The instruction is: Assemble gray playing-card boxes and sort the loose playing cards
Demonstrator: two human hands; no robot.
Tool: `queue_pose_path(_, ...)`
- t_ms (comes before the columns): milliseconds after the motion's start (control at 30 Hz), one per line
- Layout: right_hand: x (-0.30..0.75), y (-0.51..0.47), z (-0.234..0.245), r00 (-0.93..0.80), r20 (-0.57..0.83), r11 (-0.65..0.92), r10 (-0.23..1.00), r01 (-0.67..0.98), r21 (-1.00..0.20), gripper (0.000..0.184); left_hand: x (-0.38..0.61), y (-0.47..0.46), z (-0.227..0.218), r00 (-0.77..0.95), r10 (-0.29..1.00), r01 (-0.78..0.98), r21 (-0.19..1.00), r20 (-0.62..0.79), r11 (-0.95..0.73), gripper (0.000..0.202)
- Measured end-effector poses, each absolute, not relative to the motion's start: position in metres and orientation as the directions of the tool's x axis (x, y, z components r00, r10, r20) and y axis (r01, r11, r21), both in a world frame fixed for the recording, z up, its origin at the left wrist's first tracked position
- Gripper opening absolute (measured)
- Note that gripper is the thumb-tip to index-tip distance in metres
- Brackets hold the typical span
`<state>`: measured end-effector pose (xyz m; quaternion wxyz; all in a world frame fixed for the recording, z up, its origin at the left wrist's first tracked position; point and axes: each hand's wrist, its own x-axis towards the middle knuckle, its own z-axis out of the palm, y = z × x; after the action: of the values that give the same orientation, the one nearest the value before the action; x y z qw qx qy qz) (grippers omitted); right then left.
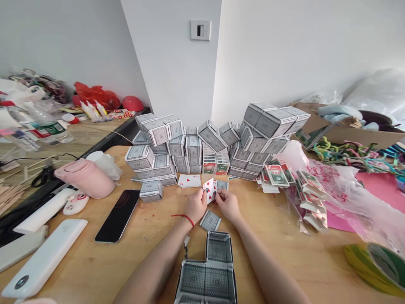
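Note:
My left hand (195, 205) is closed in a pinch on a playing card (209, 188) with red hearts, held face toward me. From the other side, my right hand (228, 205) pinches the edge of a second card just behind it; the cards overlap, so their exact number is hidden. A patterned card (210, 221) lies back up on the table below my hands. Beyond my left hand a face-up heart card (189, 180) lies flat. Nearest me stands a block of boxes covered in grey card backs (206, 276).
Card-covered boxes are stacked at the back left (155, 154) and back right (264, 133). Red and white card packs (276, 174) lie to the right, near yellow-green tape (375, 266). On the left are a phone (117, 216), a pink tumbler (85, 178) and a white power bank (47, 255).

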<state>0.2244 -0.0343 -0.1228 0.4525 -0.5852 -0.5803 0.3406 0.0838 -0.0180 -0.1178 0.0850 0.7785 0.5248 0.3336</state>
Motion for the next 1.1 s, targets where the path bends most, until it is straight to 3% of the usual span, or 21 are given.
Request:
queue_pose_path(100, 0.223, -0.037, -0.124, 0.119, 0.232, 0.123, 0.965, 0.578, -0.807, 0.024, 0.084, -0.018, -0.118, 0.252, 0.868, 0.723, 0.513, 0.428, -0.463, 0.025)
queue_pose_path(233, 0.215, -0.040, -0.124, 0.171, 0.326, 0.055, 0.930, 0.811, -0.583, 0.023, 0.084, -0.016, -0.119, 0.284, 0.870, 0.675, 0.560, 0.404, -0.480, 0.023)
queue_pose_path(300, 0.210, -0.041, -0.123, 0.182, 0.349, 0.015, 0.919, 0.870, -0.493, 0.023, 0.085, -0.015, -0.120, 0.268, 0.882, 0.671, 0.582, 0.387, -0.459, 0.024)
queue_pose_path(367, 0.207, -0.041, -0.122, 0.185, 0.355, 0.018, 0.916, 0.867, -0.498, 0.024, 0.085, -0.014, -0.121, 0.230, 0.900, 0.676, 0.604, 0.372, -0.422, 0.025)
queue_pose_path(467, 0.208, -0.041, -0.120, 0.204, 0.285, 0.074, 0.937, 0.678, -0.731, 0.030, 0.083, -0.011, -0.122, 0.167, 0.921, 0.658, 0.656, 0.352, -0.370, 0.026)
queue_pose_path(567, 0.214, -0.038, -0.119, 0.174, 0.091, 0.049, 0.981, 0.233, -0.971, 0.039, 0.082, -0.008, -0.121, 0.131, 0.940, 0.611, 0.721, 0.316, -0.328, 0.029)
queue_pose_path(667, 0.220, -0.035, -0.116, 0.084, -0.050, -0.038, 0.995, -0.140, -0.989, 0.039, 0.082, -0.008, -0.119, 0.140, 0.951, 0.550, 0.778, 0.275, -0.306, 0.030)
queue_pose_path(733, 0.223, -0.034, -0.112, 0.001, -0.110, -0.106, 0.994, -0.259, -0.960, 0.038, 0.082, -0.008, -0.118, 0.162, 0.953, 0.514, 0.803, 0.255, -0.302, 0.030)
queue_pose_path(900, 0.224, -0.033, -0.111, -0.049, -0.160, -0.168, 0.986, -0.301, -0.939, 0.032, 0.082, -0.013, -0.116, 0.212, 0.948, 0.470, 0.825, 0.238, -0.313, 0.030)
queue_pose_path(1100, 0.217, -0.036, -0.119, 0.024, -0.058, -0.056, 0.998, -0.095, -0.994, 0.029, 0.081, -0.020, -0.102, 0.257, 0.926, 0.327, 0.877, 0.276, -0.352, 0.023)
